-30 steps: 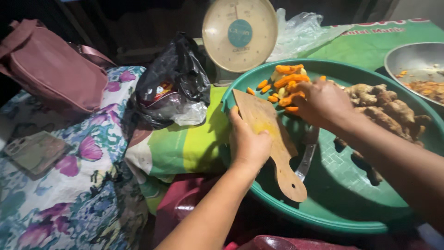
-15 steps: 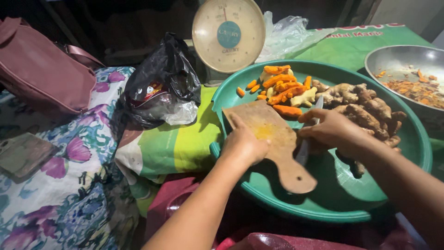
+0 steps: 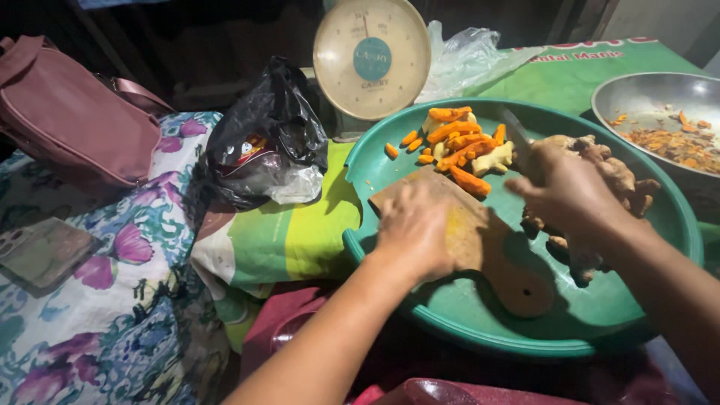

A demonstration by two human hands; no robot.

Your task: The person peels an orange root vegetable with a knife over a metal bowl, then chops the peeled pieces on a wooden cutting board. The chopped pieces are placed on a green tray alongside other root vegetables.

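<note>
- Basin: green, round, taken as landmark; holds board, cut pieces and roots.
- Board: wooden, with handle; lies flat inside basin, left of centre, handle toward near rim.
- Left hand: rests palm down on board, fingers spread flat; presses, no closed grasp.
- Right hand: inside basin, right of board, over roots; fingers curled around knife handle, clenched.
- Knife: blade rises from right hand toward far rim, tip beside cut pieces; handle hidden in fist.
- Cut pieces: orange and pale chunks, heaped in far part of basin, just beyond board.
- Roots: knobby brown pile in right part of basin, partly hidden under right hand.
- Scale: round dial, upright just behind far rim of basin.
- Black bag: left of basin, on striped cloth.
- Metal bowl: beyond right rim of basin, orange scraps inside.
- Pink bag: well left of basin, on flowered cloth.
- Phone: flat on flowered cloth, well left of basin.
</note>
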